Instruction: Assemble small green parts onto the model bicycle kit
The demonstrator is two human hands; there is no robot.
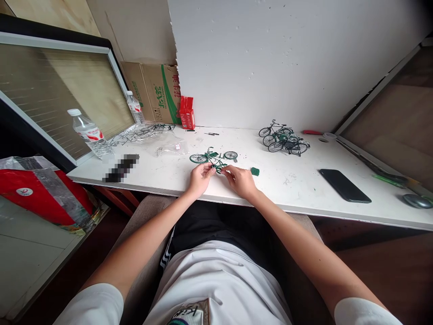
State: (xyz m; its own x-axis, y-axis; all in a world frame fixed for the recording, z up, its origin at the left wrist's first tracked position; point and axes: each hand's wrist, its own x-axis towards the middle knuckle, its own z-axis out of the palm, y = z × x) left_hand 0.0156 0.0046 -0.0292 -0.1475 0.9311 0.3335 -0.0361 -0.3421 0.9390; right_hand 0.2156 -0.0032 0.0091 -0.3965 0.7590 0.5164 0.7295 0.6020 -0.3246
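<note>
A small dark-green model bicycle (210,155) is between my hands near the desk's front edge, with a spoked wheel (198,158) at its left end. My left hand (200,179) pinches the lower part of its frame. From the other side, my right hand (241,181) has thumb and fingertips closed on the frame's right end. Fingers hide the exact gripping points. Just beyond lies another spoked wheel (231,155), which looks separate from the frame, with small green pieces near it. A small green block-like part (255,171) rests right of my right hand.
Several model bicycles (284,140) stand at the back right. A black phone (345,185) and a mouse (417,201) lie farther right. Left are part frames (149,132), plastic bags (169,147), water bottles (90,134), a red box (187,113) and a carton (155,92).
</note>
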